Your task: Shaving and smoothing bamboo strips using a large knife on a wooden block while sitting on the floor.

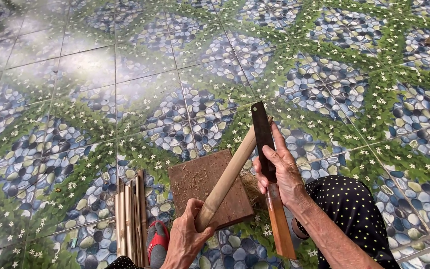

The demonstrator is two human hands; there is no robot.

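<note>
My left hand (186, 238) grips the near end of a round bamboo stick (230, 174) that slants up to the right. My right hand (277, 172) holds a long flat knife (263, 139) with a dark blade and a wooden handle (279, 221). The blade stands upright with its upper part against the far tip of the stick. Under the stick lies a square brown wooden board (200, 182) dusted with shavings.
A bundle of split bamboo strips (130, 219) lies on the floor left of the board. A red sandal (157, 240) sits by it. Dry fibres (252, 189) pile beside the board. The patterned tile floor (100, 99) stretches all around. My knee in dotted black cloth (349, 209) is at right.
</note>
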